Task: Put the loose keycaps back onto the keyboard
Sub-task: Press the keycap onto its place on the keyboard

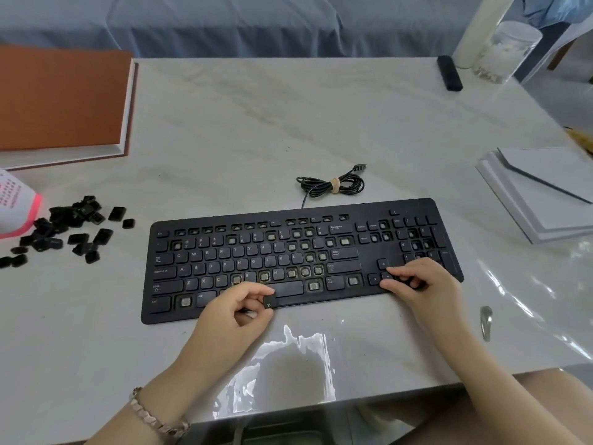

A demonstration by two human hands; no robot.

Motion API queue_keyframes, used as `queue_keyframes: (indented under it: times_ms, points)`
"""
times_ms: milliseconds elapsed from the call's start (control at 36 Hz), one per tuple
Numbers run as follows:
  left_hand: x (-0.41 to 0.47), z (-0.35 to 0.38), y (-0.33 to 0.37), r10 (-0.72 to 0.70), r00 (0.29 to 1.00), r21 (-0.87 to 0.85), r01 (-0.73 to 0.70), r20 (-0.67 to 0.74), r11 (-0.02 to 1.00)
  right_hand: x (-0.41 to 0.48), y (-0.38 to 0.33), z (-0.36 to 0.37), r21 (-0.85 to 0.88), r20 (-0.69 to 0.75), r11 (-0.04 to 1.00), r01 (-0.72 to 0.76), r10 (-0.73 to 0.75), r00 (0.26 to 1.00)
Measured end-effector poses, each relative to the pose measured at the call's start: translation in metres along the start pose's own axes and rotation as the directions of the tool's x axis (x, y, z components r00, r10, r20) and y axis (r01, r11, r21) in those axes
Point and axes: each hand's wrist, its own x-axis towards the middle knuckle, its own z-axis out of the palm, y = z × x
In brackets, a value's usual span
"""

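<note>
A black keyboard (301,258) lies across the middle of the marble table, with several bare key sockets showing in every row. My left hand (239,311) is at the keyboard's front edge below the space bar and pinches a black keycap marked N (269,301) between thumb and fingers. My right hand (414,282) rests on the keyboard's right end by the arrow keys, fingers curled over the front edge there. A pile of loose black keycaps (69,228) lies on the table to the left of the keyboard.
The keyboard's bundled cable (332,184) lies just behind it. An orange-lidded box (61,104) sits at the back left, a pink-edged object (17,207) at the left edge, white boards (539,194) at the right, a black stick (449,73) and a jar (505,53) at the back right.
</note>
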Motion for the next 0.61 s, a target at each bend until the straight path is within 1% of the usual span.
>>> queue_keyframes:
  times_ms: [139, 167, 194, 250, 278, 306, 361, 417, 528, 611]
  points:
    - [0.001, 0.0, 0.001, -0.016, 1.0, 0.005, 0.016, -0.001, 1.0, -0.007, 0.001, 0.003, -0.085, 0.019, 0.996, -0.002, 0.003, 1.0]
    - [0.001, 0.0, 0.002, -0.018, 1.0, 0.002, 0.018, 0.001, 1.0, -0.01, 0.001, 0.004, -0.128, -0.008, 0.991, 0.034, -0.036, 0.999]
    - [0.002, 0.0, 0.003, -0.02, 1.0, -0.005, 0.02, 0.002, 1.0, -0.013, 0.001, 0.006, -0.219, -0.047, 0.969, 0.117, -0.13, 0.99]
    - [0.003, -0.001, 0.006, -0.026, 1.0, -0.028, 0.026, 0.011, 0.999, -0.018, 0.004, 0.009, -0.446, -0.071, 0.845, 0.295, -0.362, 0.93]
    - [0.003, -0.002, 0.007, -0.031, 0.999, -0.038, 0.031, 0.018, 0.999, -0.02, 0.006, 0.01, -0.507, -0.057, 0.791, 0.342, -0.427, 0.903]
    - [0.004, -0.002, 0.009, -0.036, 0.999, -0.049, 0.037, 0.026, 0.998, -0.022, 0.007, 0.01, -0.54, -0.037, 0.76, 0.362, -0.451, 0.892]
    - [0.006, -0.004, 0.01, -0.056, 0.998, -0.092, 0.059, 0.036, 0.994, -0.024, 0.008, 0.008, -0.59, -0.016, 0.718, 0.368, -0.466, 0.885]
    - [0.008, -0.005, 0.011, -0.095, 0.995, -0.174, 0.099, 0.031, 0.98, -0.025, 0.005, 0.007, -0.625, -0.003, 0.692, 0.361, -0.465, 0.885]
    - [0.01, -0.006, 0.016, -0.178, 0.984, -0.287, 0.173, 0.007, 0.942, -0.024, 0.0, 0.009, -0.645, 0.04, 0.671, 0.365, -0.448, 0.893]
    - [0.01, -0.007, 0.022, -0.212, 0.977, -0.327, 0.199, -0.004, 0.924, -0.023, -0.002, 0.008, -0.656, 0.069, 0.659, 0.367, -0.432, 0.899]
